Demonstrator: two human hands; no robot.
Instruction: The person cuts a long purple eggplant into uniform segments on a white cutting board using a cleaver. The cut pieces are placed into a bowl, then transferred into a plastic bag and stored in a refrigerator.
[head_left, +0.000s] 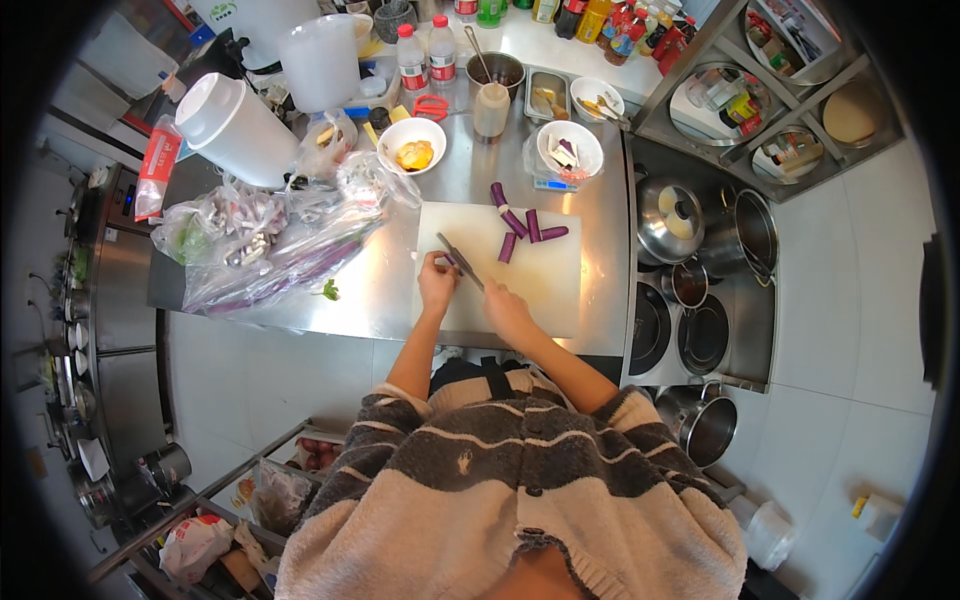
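My right hand (508, 311) grips the handle of a kitchen knife (463, 262) above the left half of a white cutting board (517, 300). Beside the blade, the fingers of my left hand (437, 282) pinch a small purple piece of what looks like eggplant (450, 259), mostly covered by fingers and blade. Several purple eggplant sections (513, 223) lie loose on the board's far part, one tip reaching past its back edge. Behind the board, a white bowl (589, 142) containing pale, purple-edged pieces rests on a digital kitchen scale (556, 184).
Left of the board lie plastic bags (281, 255), one around long eggplants, and a green leaf (330, 289). A bowl with yellow food (412, 146), a squeeze bottle (491, 112) and red-handled scissors (430, 107) stand behind. To the right is a stove with a lidded pot (667, 221).
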